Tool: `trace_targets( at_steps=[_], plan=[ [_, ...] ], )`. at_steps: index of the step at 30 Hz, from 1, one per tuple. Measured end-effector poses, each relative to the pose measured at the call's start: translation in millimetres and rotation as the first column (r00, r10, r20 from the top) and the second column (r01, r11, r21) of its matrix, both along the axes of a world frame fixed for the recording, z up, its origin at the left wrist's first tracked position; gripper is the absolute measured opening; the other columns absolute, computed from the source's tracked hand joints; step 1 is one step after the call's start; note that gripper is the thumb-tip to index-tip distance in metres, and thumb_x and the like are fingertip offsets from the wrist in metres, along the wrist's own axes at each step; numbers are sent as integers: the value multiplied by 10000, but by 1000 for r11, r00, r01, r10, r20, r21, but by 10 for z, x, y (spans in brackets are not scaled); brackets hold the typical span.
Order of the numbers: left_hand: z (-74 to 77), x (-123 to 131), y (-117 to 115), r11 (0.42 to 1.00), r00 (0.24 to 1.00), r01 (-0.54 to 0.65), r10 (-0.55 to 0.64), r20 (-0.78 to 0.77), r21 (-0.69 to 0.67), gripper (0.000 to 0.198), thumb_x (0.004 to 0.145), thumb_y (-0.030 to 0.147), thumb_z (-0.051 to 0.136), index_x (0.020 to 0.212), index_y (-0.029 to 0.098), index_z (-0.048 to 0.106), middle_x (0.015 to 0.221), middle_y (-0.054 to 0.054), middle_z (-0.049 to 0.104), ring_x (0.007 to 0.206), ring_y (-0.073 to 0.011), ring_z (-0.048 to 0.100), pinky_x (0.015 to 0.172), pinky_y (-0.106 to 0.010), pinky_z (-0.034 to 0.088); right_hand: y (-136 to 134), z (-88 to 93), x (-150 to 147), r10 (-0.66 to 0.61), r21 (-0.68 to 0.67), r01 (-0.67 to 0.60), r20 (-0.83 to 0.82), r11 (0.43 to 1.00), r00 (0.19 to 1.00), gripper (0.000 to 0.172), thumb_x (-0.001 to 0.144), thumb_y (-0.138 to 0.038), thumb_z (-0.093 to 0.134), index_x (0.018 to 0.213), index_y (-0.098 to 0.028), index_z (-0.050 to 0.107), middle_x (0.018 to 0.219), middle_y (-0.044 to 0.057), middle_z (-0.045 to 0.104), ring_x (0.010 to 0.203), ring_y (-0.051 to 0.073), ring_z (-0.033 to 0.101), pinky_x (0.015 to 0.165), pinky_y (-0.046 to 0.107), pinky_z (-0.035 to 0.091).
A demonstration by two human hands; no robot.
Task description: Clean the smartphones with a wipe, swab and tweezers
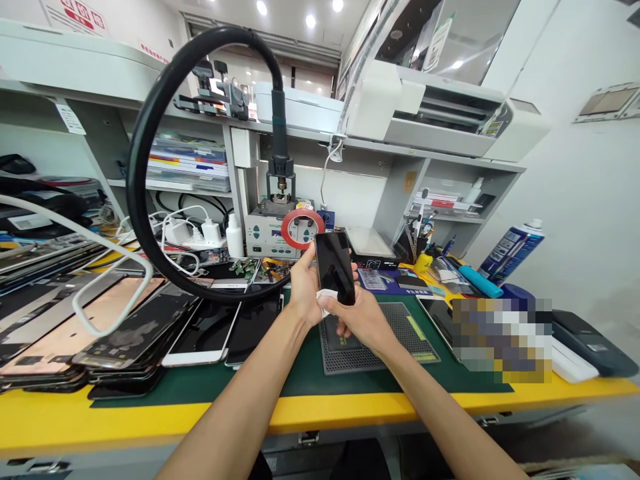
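A smartphone [336, 263] with a dark, glossy screen is held tilted up above the bench. My left hand [303, 283] wraps round its left side and back, with fingertips showing past the right edge. My right hand [361, 315] is at the lower end, its thumb pressing a small white wipe [327, 299] against the phone's lower left corner. Below both hands lies a grey perforated work pad [400, 333] on a dark green mat [300, 373]. A dark flat piece on the pad is partly hidden by my right hand.
Stacked phone screens [125, 327] and a white-framed phone [203, 333] lie to the left. A hot-air station [265, 233] with a thick looping black hose [137, 167] stands behind. At right are a tablet-like device [435, 313], a spray can [513, 250] and a turquoise tube [480, 280].
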State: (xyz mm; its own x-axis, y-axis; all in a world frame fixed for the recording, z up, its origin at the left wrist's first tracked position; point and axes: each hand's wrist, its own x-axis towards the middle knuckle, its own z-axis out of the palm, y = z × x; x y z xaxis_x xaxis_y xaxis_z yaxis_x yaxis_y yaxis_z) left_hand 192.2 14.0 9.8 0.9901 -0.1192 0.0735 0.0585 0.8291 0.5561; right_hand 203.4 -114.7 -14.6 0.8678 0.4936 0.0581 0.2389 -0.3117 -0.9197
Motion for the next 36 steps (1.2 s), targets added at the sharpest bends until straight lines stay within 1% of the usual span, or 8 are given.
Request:
trace_targets(
  at_steps=[6,12,17,21,24,31,33,36],
  plan=[
    [14,-20,50,999,999,-12,14,39,-46,635,877,635,434,1094,93,684,907,-162,722,822,-297,701,737,-416,574,-28,76,-52,123,57,-122,-1,991,992,378,766,-470,712,917,-179,522,537,-39,572,438,131,569,399,217,470],
    [32,-30,47,998,997,17,-12,75,-66,631,880,628,442,1094,83,679,898,-159,724,792,-289,705,743,-416,572,-61,113,-81,128,65,-129,27,989,991,456,741,-478,733,1012,-181,517,710,-13,614,489,119,577,424,226,487],
    [25,-32,57,997,996,35,-29,88,-68,608,893,590,445,1142,77,656,899,-162,725,775,-290,706,733,-424,573,-91,139,-101,168,84,-172,53,981,984,456,770,-496,699,1042,-171,532,766,17,636,544,140,609,458,240,509],
    [34,-41,81,997,994,64,-60,92,-44,568,917,518,416,1181,65,633,903,-170,718,796,-300,702,751,-456,565,-144,177,-80,239,112,-247,80,963,968,369,812,-479,662,985,-167,566,787,21,642,571,140,611,494,255,538],
    [49,-47,90,997,992,66,-63,105,-28,603,923,539,378,1181,58,635,901,-180,712,806,-303,699,787,-480,552,-216,226,-46,299,137,-302,40,944,953,337,832,-462,648,945,-152,583,810,40,657,647,164,643,542,274,567],
    [76,-71,63,998,998,66,-66,5,7,652,903,615,368,1091,74,680,912,-191,718,792,-327,704,741,-483,561,-401,349,4,491,203,-463,-118,863,863,435,854,-481,620,1088,-115,643,1025,128,702,934,263,698,691,331,585],
    [70,-73,50,998,998,63,-63,-5,12,631,900,606,393,1082,76,683,901,-183,724,775,-315,708,716,-457,570,-426,355,15,504,212,-472,-130,856,854,430,853,-470,626,1081,-108,662,1005,131,710,936,265,696,704,342,580],
    [55,-71,32,999,999,33,-33,-8,19,591,894,585,443,1091,81,680,858,-163,730,743,-297,711,691,-425,577,-434,344,38,452,165,-429,-134,888,882,371,829,-446,659,958,-102,709,899,106,724,814,220,692,711,334,568]
  ],
)
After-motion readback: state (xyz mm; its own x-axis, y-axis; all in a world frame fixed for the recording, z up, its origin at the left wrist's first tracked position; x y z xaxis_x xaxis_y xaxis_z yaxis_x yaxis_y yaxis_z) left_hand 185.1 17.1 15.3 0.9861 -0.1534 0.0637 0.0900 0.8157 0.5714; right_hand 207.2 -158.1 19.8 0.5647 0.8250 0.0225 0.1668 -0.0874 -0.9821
